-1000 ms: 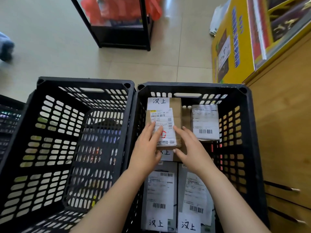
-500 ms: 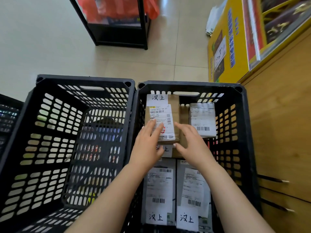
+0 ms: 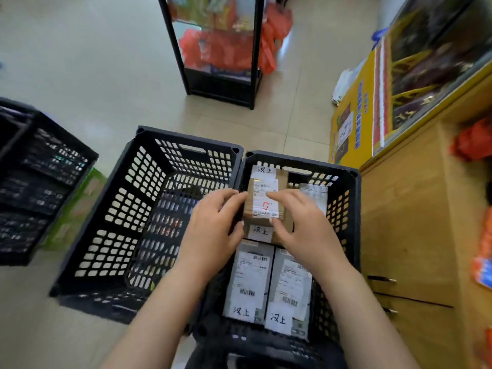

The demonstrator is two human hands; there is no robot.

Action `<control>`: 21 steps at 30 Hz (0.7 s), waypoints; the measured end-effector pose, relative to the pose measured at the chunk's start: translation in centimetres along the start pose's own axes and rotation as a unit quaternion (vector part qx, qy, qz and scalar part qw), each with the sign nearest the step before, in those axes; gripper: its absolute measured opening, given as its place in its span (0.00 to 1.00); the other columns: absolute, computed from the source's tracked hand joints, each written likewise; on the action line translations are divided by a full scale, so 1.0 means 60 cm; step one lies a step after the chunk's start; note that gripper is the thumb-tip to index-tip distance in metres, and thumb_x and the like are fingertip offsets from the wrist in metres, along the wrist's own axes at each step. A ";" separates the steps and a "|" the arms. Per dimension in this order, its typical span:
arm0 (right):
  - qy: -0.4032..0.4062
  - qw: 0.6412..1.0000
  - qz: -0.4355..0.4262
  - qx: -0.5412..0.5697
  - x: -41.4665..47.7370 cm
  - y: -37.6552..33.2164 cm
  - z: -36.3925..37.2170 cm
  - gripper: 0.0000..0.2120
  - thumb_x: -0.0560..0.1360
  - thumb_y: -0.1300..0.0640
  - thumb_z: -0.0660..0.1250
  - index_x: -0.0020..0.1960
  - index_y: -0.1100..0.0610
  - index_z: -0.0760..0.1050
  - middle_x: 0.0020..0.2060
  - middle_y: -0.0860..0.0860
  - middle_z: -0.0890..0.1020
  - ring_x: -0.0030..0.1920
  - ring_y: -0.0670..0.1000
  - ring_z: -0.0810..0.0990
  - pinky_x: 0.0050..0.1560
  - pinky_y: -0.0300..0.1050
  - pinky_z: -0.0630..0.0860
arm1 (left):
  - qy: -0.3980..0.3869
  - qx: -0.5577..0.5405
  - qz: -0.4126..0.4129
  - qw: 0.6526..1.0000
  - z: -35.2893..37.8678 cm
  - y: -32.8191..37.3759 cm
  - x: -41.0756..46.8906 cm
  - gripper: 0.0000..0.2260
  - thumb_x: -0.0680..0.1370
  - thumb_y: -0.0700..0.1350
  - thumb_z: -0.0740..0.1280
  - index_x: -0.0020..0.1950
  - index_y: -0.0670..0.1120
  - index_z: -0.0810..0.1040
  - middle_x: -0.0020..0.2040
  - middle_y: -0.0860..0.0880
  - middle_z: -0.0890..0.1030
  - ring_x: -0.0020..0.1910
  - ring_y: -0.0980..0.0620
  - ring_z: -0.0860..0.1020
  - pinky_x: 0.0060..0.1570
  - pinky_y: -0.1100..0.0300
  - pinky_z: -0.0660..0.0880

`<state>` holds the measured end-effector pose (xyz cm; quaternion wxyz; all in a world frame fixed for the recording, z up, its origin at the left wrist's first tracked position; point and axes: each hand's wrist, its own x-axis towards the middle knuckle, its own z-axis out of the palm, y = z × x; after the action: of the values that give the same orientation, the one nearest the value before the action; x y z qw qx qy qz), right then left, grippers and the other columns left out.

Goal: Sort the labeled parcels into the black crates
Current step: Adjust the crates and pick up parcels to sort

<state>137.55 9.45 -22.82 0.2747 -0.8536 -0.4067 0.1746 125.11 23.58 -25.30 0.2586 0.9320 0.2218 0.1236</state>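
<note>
1. Hands first: the left hand has its fingers bent loosely round the left edge of a brown cardboard parcel, with the thumb at the parcel's near left corner.
2. The right hand grasps the same parcel from the other side. Its forefinger lies across the white shipping label and its thumb presses the near edge.
3. The cardboard parcel sits in the far half of the right black crate, on top of another box whose handwritten tag shows just below the thumbs.
4. A white-labelled parcel stands just beside it, against the crate's far right corner.
5. Two grey parcels, one on the left and one on the right, lie side by side in the near half of that crate, each with a barcode label and a handwritten tag.
6. The left black crate touches the right one along their shared wall.
7. A third black crate stands apart at the far left, on the tiled floor.
8. A wooden cabinet flanks the right crate.
</note>
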 end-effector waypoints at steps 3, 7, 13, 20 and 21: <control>0.008 0.998 -0.068 -0.003 -0.022 -0.090 -0.053 0.20 0.76 0.59 0.68 0.67 0.48 0.73 0.59 0.40 0.72 0.61 0.39 0.68 0.60 0.26 0.59 | 0.061 0.014 -0.029 0.998 -0.103 0.041 -0.049 0.24 0.72 0.41 0.73 0.67 0.47 0.75 0.59 0.49 0.75 0.59 0.51 0.71 0.60 0.54 0.71; 0.025 0.983 -0.180 0.025 -0.047 -0.220 -0.106 0.21 0.74 0.60 0.70 0.66 0.49 0.73 0.58 0.41 0.74 0.61 0.42 0.71 0.62 0.32 0.65 | 0.156 0.036 -0.072 0.985 -0.237 0.091 -0.126 0.22 0.73 0.41 0.72 0.66 0.48 0.75 0.57 0.50 0.75 0.58 0.52 0.72 0.61 0.57 0.67; 0.005 0.941 -0.331 0.071 -0.101 -0.421 -0.106 0.22 0.74 0.61 0.70 0.66 0.51 0.74 0.59 0.45 0.76 0.61 0.46 0.74 0.61 0.37 0.70 | 0.294 0.068 -0.157 0.940 -0.397 0.123 -0.268 0.18 0.73 0.45 0.68 0.62 0.50 0.76 0.54 0.55 0.74 0.55 0.57 0.69 0.59 0.64 0.64; -0.126 0.872 -0.465 0.088 -0.220 -0.635 -0.014 0.23 0.75 0.58 0.69 0.69 0.49 0.71 0.62 0.42 0.72 0.62 0.45 0.72 0.61 0.39 0.72 | 0.390 0.154 -0.272 0.866 -0.524 0.107 -0.512 0.18 0.73 0.45 0.68 0.63 0.47 0.77 0.55 0.51 0.76 0.55 0.52 0.72 0.58 0.65 0.65; -0.138 0.863 -0.477 0.094 -0.238 -0.662 0.001 0.24 0.75 0.58 0.69 0.69 0.48 0.70 0.62 0.42 0.71 0.63 0.45 0.71 0.61 0.40 0.71 | 0.403 0.162 -0.288 0.854 -0.535 0.104 -0.548 0.18 0.73 0.45 0.69 0.63 0.46 0.77 0.54 0.50 0.76 0.55 0.52 0.72 0.57 0.66 0.65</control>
<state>105.07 18.76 2.44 0.3442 -0.4925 -0.7797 0.1760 87.55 16.81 1.09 0.0164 0.7239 0.5817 0.3706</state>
